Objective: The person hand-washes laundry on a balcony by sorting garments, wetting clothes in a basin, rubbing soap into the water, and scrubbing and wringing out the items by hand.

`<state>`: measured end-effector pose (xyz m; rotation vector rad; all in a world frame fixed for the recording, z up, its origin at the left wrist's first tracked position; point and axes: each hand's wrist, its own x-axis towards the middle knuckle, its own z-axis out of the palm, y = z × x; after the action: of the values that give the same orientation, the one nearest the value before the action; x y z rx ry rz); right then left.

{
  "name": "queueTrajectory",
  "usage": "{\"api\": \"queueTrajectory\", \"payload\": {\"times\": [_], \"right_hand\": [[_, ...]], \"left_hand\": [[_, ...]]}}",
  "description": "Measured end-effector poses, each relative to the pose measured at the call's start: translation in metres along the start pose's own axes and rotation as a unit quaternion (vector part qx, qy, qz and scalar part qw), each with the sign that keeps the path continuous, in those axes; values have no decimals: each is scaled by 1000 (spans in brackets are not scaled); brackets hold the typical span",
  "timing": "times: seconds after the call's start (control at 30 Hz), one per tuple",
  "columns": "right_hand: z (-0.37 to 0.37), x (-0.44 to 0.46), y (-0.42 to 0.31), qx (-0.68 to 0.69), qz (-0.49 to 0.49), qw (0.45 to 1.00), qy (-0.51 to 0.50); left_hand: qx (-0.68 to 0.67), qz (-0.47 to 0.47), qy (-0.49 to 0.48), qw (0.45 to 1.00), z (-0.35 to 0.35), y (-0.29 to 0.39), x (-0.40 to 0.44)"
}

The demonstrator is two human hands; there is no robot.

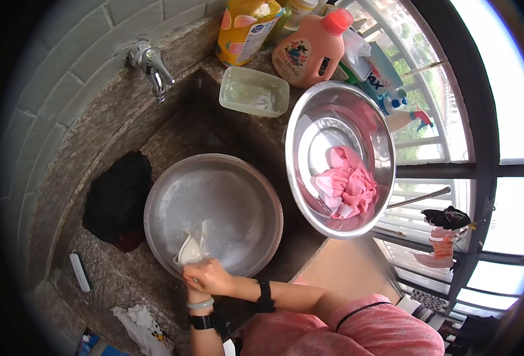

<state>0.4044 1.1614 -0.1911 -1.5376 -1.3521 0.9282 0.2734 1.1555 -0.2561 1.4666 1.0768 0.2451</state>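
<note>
My right hand [209, 277] is closed in a fist over the near rim of a wide grey metal basin [226, 202]. From the fist a bunched, wet-looking white piece of cloth [190, 250] hangs into the basin, a narrow curved strip showing at its edge. My left hand [195, 291] comes up from below with a pale bangle and a black watch on its wrist. It meets the right hand, and its fingers are hidden behind it. Dark clothing [118, 199] lies in the sink left of the basin.
A shiny steel bowl [294, 172] with pink cloth [351, 184] stands at the right. Behind are a tap [154, 68], a plastic tub [254, 92], a pink detergent bottle [309, 50] and a yellow pack [247, 32]. A white brush-like object [79, 273] and white cloth [143, 329] lie left.
</note>
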Motion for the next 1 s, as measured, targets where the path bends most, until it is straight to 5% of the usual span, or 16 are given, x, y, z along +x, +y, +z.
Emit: {"api": "queueTrajectory", "payload": {"times": [0.1, 0.2, 0.33, 0.47, 0.6, 0.67, 0.77, 0.87, 1.0], "right_hand": [[-6, 23, 19, -50, -28, 994, 90], [-20, 40, 41, -47, 61, 988, 131], [-56, 30, 22, -36, 148, 986, 73], [-144, 17, -34, -204, 21, 978, 29], [-249, 0, -78, -244, 70, 963, 88], [-306, -14, -64, -415, 97, 895, 129], [-370, -51, -35, -590, 286, 754, 39], [-386, -66, -11, -328, 364, 872, 14], [-376, -67, 9, -407, 240, 881, -19]], "left_hand": [[-342, -96, 31, 934, 0, 29, 31], [-642, -180, 54, 744, 4, 61, 58], [-623, -193, 115, 749, -4, 96, 53], [-600, -194, 152, 761, -24, 86, 51], [-538, -161, 189, 806, -36, 65, 44], [-526, -142, 192, 816, -39, 70, 36], [-515, -156, 228, 812, -39, 51, 22], [-556, -167, 205, 788, -37, 44, 11], [-559, -189, 223, 776, -31, 41, 2]]}}
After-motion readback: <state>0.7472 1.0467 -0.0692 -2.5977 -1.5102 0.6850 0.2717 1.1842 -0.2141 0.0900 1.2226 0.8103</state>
